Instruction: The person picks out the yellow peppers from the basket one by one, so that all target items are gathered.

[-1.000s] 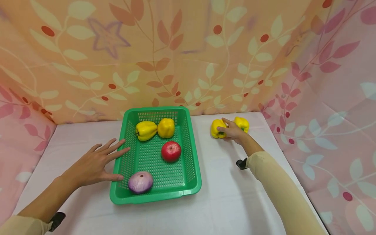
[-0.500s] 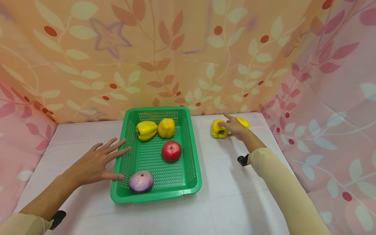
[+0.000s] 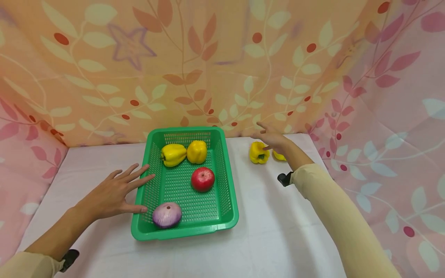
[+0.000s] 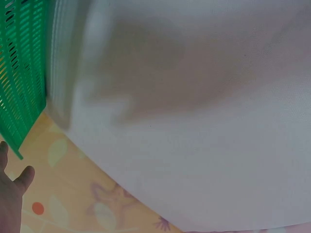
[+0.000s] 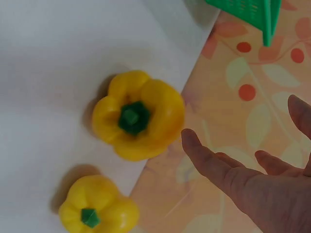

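Fingers spread, my left hand reaches over the left rim of a green plastic basket. In the basket lie two yellow bell peppers, one on its side and one beside it, plus a red pomegranate-like fruit and a purple onion. My right hand hovers with loosely extended fingers over two more yellow bell peppers on the table. The nearer of these shows its green stem in the right wrist view; the other pepper is partly hidden behind my hand in the head view.
The white-covered table runs back to a hanging orange floral cloth. Pink floral cloth walls off the right side, with more pink cloth at the left.
My right hand has let go of the nearer pepper and risen above it, fingers opening out. That pepper stays in place on the table. My left hand has barely moved.
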Demonstrator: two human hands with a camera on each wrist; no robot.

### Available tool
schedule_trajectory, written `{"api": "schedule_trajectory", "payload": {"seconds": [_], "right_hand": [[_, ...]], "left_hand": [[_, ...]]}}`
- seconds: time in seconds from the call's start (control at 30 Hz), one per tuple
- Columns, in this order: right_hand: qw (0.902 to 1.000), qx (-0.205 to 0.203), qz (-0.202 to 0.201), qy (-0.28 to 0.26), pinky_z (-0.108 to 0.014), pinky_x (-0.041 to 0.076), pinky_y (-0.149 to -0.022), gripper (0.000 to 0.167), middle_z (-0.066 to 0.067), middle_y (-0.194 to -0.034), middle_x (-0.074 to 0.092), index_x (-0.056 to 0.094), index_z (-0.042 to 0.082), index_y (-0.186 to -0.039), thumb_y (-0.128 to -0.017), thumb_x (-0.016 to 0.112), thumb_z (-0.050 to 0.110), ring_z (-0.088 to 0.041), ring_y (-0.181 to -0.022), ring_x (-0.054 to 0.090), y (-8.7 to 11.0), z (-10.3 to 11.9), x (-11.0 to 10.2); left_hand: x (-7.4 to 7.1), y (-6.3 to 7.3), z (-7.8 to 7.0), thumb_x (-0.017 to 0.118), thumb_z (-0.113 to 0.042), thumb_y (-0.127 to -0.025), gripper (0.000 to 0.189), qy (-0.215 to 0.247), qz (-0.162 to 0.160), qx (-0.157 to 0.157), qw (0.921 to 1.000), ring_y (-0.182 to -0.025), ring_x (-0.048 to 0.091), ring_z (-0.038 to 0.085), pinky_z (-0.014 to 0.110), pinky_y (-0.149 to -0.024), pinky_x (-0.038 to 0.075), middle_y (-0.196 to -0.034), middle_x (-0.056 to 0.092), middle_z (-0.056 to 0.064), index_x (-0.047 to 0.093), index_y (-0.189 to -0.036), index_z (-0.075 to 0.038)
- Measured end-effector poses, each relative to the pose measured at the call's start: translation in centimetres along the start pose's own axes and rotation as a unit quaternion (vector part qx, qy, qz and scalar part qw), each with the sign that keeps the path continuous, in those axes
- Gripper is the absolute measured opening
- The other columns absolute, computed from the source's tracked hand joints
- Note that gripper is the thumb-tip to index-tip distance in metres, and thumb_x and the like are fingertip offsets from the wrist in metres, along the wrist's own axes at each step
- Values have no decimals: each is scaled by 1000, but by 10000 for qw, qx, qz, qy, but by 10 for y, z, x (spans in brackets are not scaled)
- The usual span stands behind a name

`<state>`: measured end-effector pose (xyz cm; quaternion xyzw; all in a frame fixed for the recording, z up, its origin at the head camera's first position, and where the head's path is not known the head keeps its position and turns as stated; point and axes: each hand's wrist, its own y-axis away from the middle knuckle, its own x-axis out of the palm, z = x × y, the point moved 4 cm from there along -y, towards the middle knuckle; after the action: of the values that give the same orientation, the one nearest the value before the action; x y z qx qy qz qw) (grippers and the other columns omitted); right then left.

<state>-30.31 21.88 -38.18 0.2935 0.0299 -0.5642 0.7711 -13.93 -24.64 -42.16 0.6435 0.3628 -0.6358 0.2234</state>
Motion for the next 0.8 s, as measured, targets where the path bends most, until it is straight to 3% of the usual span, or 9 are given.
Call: {"api": "schedule_trajectory", "payload": {"seconds": [0.23,0.43,0.63,0.8], "right_hand": [[9988,-280,315,-234,-64,34,-108,83,-18,-164,12,11,21,-161,-98,64,33,-40,-146,25,-1,28,24],[9947,-537,599,-634,-63,38,-106,77,-14,-162,25,12,19,-161,-101,60,28,-41,-141,35,-1,52,48],[9896,-602,911,-941,-59,37,-109,75,-14,-162,22,15,19,-161,-101,60,26,-40,-146,27,-1,65,77],[9855,-633,1179,-1044,-63,37,-107,75,-14,-162,24,17,18,-160,-100,62,24,-41,-147,24,-3,70,100]], "left_hand": [[0,0,-1,68,-73,-76,94,21,-2,7,10000,-140,36,42,67,-99,38,-159,36,9,44,-152,-24],[0,0,-2,68,-73,-76,93,68,31,-22,10000,-141,36,42,67,-99,37,-159,36,9,44,-152,-24],[0,1,-2,68,-73,-76,93,55,13,-33,10000,-141,36,42,66,-99,37,-159,36,8,44,-152,-24],[0,0,-1,68,-73,-76,93,44,0,-30,10000,-141,36,42,67,-99,37,-159,35,8,43,-152,-25]]}}
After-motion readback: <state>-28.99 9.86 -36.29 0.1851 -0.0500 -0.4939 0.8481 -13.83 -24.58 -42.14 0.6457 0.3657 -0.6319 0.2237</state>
